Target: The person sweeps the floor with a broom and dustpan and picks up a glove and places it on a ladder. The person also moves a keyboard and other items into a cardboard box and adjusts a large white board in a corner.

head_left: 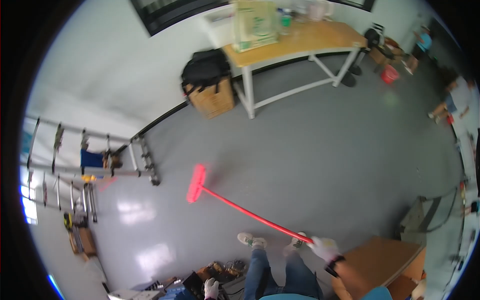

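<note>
A red broom (250, 214) lies diagonally across my view, its pink bristle head (196, 182) on the grey floor (320, 165). My right hand (322, 248), in a white glove, is closed round the upper end of the red handle. Low at the bottom edge, my left hand (211, 288), also gloved, has its fingers curled; whether they hold anything I cannot make out. It is beside dark clutter (192, 284). My shoes (250, 240) are just below the handle.
Aluminium ladders (112, 171) stand left. A wooden table (330, 40) and a cardboard box (212, 100) with a black bag (205, 67) line the back wall. A red bucket (389, 74) and people (420, 45) are rear right. A brown cardboard piece (375, 262) is beside me.
</note>
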Available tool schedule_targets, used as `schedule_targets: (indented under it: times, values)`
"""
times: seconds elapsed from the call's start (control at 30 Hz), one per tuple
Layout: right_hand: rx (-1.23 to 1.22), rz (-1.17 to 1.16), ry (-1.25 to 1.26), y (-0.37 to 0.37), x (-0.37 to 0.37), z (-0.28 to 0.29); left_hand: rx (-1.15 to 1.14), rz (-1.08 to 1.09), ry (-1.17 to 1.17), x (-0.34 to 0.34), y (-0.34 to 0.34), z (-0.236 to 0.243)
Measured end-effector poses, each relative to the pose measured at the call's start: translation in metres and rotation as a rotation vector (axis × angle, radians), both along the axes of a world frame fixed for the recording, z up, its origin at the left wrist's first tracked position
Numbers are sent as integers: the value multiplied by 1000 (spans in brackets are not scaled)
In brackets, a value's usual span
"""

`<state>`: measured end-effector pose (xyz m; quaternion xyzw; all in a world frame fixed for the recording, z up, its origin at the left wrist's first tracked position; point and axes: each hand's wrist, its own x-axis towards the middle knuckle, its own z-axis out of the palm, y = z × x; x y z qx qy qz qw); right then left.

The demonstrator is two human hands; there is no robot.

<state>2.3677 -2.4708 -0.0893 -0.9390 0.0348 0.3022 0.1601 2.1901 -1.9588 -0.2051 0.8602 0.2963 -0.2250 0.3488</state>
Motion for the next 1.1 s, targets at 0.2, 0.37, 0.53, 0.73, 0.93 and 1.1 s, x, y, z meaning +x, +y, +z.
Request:
schedule_targets:
  times: [0.2, 0.37, 0.53, 0.73, 0.93, 1.1]
  values:
    - [135, -202, 120, -21, -1, -48, -537, 552, 250, -19, -75, 45]
    - [223, -442, 104, -128, -99, -34, -500, 227, 269, 41, -180, 36]
    - [215, -487, 164, -207, -214, 4, -370, -433, 239, 155, -290, 12]
    - [186, -931, 131, -216, -295, 93, -224, -911, 185, 278, -406, 11]
    - [280, -1377, -62, -199, -305, 96, -121, -1146, 197, 323, -523, 9]
    - [482, -1817, -224, -265, -272, 132, -121, -1310, 253, 328, -654, -9]
